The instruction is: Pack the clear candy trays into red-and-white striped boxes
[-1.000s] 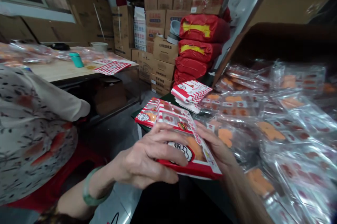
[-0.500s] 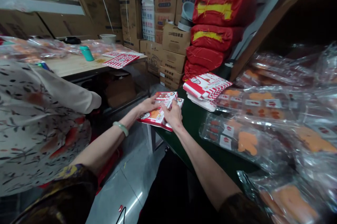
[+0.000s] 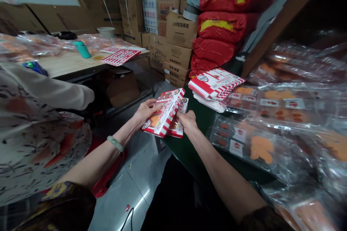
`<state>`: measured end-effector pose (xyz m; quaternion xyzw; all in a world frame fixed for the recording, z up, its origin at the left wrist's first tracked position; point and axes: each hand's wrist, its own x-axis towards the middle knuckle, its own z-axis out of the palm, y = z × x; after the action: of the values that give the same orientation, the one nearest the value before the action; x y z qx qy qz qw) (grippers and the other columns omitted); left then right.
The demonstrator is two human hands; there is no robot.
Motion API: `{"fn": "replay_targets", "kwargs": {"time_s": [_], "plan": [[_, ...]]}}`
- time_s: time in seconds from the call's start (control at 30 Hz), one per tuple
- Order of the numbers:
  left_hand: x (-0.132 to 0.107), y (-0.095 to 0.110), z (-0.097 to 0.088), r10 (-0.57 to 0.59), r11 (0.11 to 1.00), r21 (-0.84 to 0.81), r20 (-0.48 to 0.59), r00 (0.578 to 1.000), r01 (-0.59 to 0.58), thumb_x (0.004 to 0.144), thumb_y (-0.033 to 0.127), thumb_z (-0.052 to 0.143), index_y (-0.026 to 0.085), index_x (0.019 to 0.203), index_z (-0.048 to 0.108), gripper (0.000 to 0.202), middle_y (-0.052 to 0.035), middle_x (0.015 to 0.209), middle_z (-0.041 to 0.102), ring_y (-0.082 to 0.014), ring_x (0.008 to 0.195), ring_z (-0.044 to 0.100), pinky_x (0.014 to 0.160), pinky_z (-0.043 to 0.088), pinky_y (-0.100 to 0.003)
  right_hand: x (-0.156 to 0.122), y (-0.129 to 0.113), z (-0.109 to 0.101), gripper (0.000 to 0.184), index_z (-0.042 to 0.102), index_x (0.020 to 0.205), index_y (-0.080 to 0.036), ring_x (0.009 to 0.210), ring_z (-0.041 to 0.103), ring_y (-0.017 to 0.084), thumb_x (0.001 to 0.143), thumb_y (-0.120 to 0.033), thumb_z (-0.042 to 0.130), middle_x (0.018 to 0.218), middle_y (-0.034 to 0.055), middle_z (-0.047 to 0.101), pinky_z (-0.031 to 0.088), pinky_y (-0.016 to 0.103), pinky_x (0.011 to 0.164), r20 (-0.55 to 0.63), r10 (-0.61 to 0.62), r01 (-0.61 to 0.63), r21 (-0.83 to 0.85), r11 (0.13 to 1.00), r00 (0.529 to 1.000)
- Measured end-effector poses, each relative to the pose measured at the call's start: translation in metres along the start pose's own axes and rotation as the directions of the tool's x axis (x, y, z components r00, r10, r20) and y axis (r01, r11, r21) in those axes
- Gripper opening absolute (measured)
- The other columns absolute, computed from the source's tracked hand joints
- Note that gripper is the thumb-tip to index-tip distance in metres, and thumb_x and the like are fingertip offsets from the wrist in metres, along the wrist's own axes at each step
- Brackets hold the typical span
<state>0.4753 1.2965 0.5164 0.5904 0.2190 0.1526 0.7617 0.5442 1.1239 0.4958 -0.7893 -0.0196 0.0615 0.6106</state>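
My left hand (image 3: 147, 111), with a pale green bangle above the wrist, grips the left side of a red-and-white printed food box (image 3: 168, 110). Orange contents show through its front. A second red-and-white box (image 3: 176, 129) lies partly under it, sticking out to the right. My right hand (image 3: 188, 120) is closed on the right side of this second box; its fingertips are partly hidden. Both boxes are over the corner of the dark green table (image 3: 193, 142). Just beyond my right hand is a stack of flat red-and-white cartons (image 3: 215, 82).
Clear plastic packs (image 3: 244, 140) with orange pieces cover the right of the table. A person in a floral top (image 3: 54, 140) is at my left, beside a wooden table (image 3: 63, 64) with a teal bottle (image 3: 82, 49). Cardboard boxes (image 3: 177, 30) and red bundles (image 3: 227, 25) are piled behind.
The upper box has tilted up and shifted left off the lower one, uncovering more of it. My right hand has moved from the upper box's front to the lower box's right side.
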Motion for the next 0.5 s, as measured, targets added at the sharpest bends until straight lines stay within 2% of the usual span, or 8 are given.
{"fn": "replay_targets", "kwargs": {"time_s": [0.17, 0.27, 0.4, 0.5], "plan": [[-0.014, -0.007, -0.001, 0.01, 0.989, -0.146, -0.032, 0.999, -0.014, 0.056, 0.028, 0.088, 0.014, 0.105, 0.056, 0.06, -0.0036, 0.083, 0.068, -0.0119, 0.067, 0.063, 0.061, 0.052, -0.022, 0.007, -0.003, -0.003, 0.025, 0.064, 0.074, -0.015, 0.068, 0.064, 0.022, 0.057, -0.028, 0.078, 0.065, 0.0051, 0.063, 0.049, 0.029, 0.058, 0.033, 0.162, -0.162, 0.004, 0.987, 0.986], [-0.016, -0.008, -0.002, -0.003, 0.98, -0.201, -0.04, 0.999, -0.005, 0.057, 0.025, 0.087, 0.015, 0.111, 0.053, 0.065, -0.0016, 0.077, 0.066, -0.0121, 0.063, 0.062, 0.061, 0.053, -0.023, 0.012, -0.007, -0.003, 0.021, 0.064, 0.076, -0.012, 0.064, 0.063, 0.016, 0.066, -0.026, 0.076, 0.065, 0.0019, 0.063, 0.051, 0.027, 0.06, 0.069, 0.22, -0.223, 0.035, 0.974, 0.973], [-0.017, -0.006, -0.004, -0.029, 0.965, -0.26, -0.003, 1.0, 0.028, 0.053, 0.015, 0.088, 0.014, 0.116, 0.051, 0.073, -0.0026, 0.077, 0.067, -0.014, 0.061, 0.064, 0.059, 0.054, -0.025, 0.008, -0.014, -0.006, 0.016, 0.062, 0.08, -0.011, 0.059, 0.061, 0.009, 0.081, -0.026, 0.066, 0.067, -0.0016, 0.064, 0.052, 0.024, 0.061, 0.142, 0.247, -0.262, 0.103, 0.96, 0.959], [-0.018, -0.006, -0.006, -0.059, 0.943, -0.324, 0.05, 0.997, 0.072, 0.049, 0.01, 0.088, 0.014, 0.114, 0.054, 0.074, -0.0056, 0.081, 0.07, -0.0184, 0.063, 0.066, 0.062, 0.058, -0.032, -0.003, -0.019, -0.01, 0.013, 0.061, 0.079, -0.01, 0.056, 0.061, 0.01, 0.078, -0.021, 0.068, 0.065, -0.0007, 0.065, 0.053, 0.025, 0.058, 0.201, 0.232, -0.266, 0.167, 0.949, 0.952]]}}
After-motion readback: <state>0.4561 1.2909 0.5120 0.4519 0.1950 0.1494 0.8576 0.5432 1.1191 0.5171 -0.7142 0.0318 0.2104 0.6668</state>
